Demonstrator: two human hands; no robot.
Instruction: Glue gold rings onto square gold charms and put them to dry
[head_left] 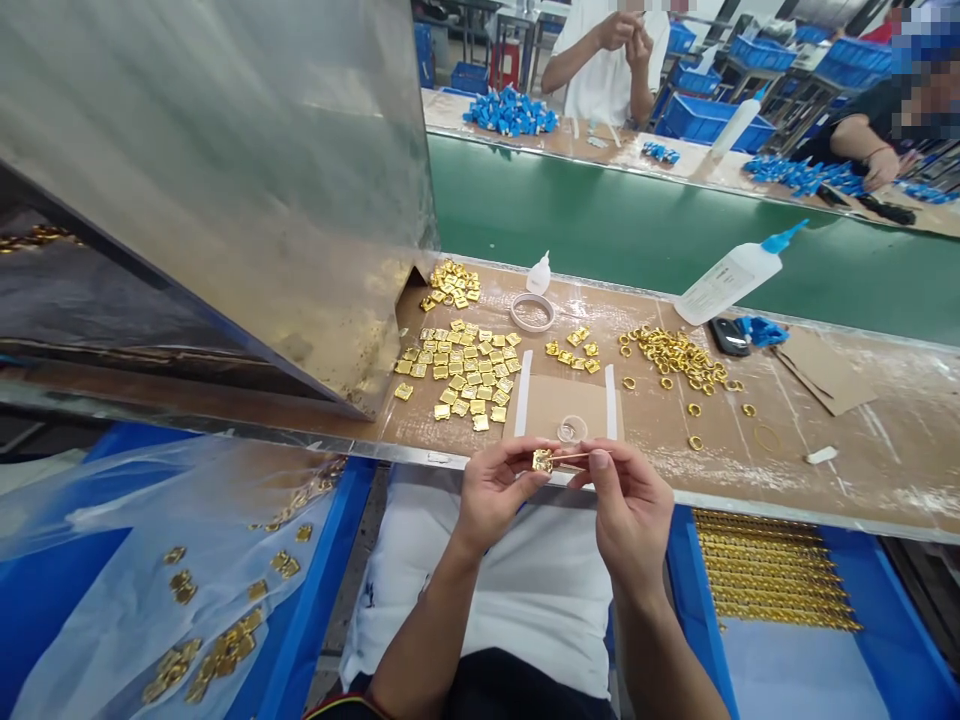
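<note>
- In the head view, your left hand (491,492) is grasping a small square gold piece (541,460) between thumb and fingers, at the near edge of the table (667,425).
- Your right hand (632,492) is pinching a thin stick (574,457), and its tip is pointing left to the gold piece; whether the two are touching, you cannot tell.
- Just beyond your fingers, a small clear round dish (571,430) is sitting on a cardboard sheet (566,398) between two white strips.
- To the left of the sheet, many square gold pieces (469,370) are lying spread out, with a smaller heap (454,284) resting behind them.
- Behind the sheet, a few gold pieces (576,352) are lying near a roll of tape (532,312) and a small white bottle (538,273).
- To the right, gold rings (679,357) are forming a loose pile, and a large blue-tipped bottle (727,283) is leaning behind them.
- Below the table, a blue tray (900,610) is holding rows of gold strips (772,570) on your right.
- Across the green belt (570,200), a person in white (611,60) is holding both hands together above blue pieces.
</note>
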